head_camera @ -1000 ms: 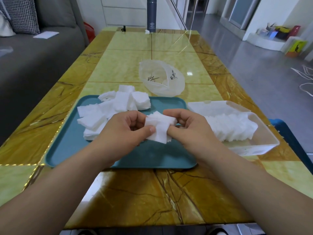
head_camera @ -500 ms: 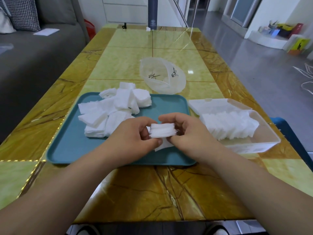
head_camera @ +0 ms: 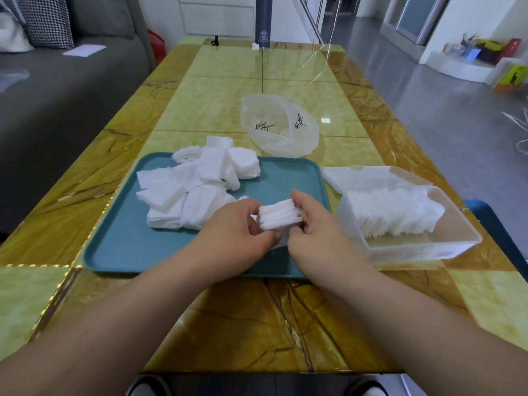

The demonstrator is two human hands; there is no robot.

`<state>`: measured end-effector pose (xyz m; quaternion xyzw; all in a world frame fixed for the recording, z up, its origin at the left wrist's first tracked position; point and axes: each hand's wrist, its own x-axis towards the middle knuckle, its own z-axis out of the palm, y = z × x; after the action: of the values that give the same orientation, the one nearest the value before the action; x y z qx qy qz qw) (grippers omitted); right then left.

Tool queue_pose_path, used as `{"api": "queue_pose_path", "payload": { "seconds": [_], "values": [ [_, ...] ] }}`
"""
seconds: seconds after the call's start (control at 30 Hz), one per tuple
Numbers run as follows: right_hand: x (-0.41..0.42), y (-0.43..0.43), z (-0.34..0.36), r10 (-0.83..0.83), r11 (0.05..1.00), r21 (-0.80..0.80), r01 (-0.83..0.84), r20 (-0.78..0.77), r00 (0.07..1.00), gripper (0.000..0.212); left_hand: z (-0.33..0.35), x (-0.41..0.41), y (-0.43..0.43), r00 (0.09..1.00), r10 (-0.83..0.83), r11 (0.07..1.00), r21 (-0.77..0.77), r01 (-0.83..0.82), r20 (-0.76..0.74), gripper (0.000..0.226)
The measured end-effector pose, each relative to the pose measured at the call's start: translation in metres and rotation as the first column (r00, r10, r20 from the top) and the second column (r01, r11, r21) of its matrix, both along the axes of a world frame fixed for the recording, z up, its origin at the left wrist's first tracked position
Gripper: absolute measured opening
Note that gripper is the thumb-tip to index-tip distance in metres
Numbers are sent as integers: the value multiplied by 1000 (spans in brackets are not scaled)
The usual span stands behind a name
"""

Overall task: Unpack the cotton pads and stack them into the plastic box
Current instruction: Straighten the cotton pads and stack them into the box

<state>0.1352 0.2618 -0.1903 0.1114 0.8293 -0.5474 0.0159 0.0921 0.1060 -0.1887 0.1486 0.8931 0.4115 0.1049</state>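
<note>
A small stack of white cotton pads is pinched between my left hand and my right hand, just above the teal tray. A loose pad lies under the hands on the tray. A pile of loose cotton pads covers the tray's far left part. To the right stands the clear plastic box, its lid open at the back, with a row of cotton pads standing on edge inside.
An empty translucent packaging bag lies beyond the tray on the yellow marble table. A dark cylinder stands at the table's far end. A grey sofa runs along the left. A blue object sits right of the box.
The pads in my hands went from a loose, splayed bunch to a squared, level stack. Both hands drew slightly toward me and to the right.
</note>
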Motion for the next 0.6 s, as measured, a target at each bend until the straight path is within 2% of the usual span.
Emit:
{"api": "queue_pose_path", "payload": {
  "seconds": [0.1, 0.23, 0.37, 0.43, 0.5, 0.6],
  "values": [
    [4, -3, 4, 40, 999, -23, -39, 30, 999, 81, 3, 2, -1, 995, -38, 994, -104, 28, -98, 12],
    [4, -2, 7, 85, 996, -27, -84, 65, 994, 85, 6, 1, -4, 991, -37, 993, -120, 22, -127, 8],
    [1, 4, 8, 125, 985, 119, -124, -8, 992, 85, 10, 0, -4, 988, -68, 989, -142, 48, -140, 2],
    [-3, 9, 8, 120, 978, 178, -108, -62, 991, 71, 11, -1, -6, 988, -86, 989, -134, 69, -125, 7],
    [-6, 12, 9, 104, 971, 225, -81, -95, 990, 53, 12, -3, -10, 990, -87, 986, -152, 69, -114, 22],
    [-8, 15, 11, 84, 950, 308, -43, -121, 989, 29, 14, -12, -15, 977, 1, 965, -256, -57, -215, 42]
  ]
}}
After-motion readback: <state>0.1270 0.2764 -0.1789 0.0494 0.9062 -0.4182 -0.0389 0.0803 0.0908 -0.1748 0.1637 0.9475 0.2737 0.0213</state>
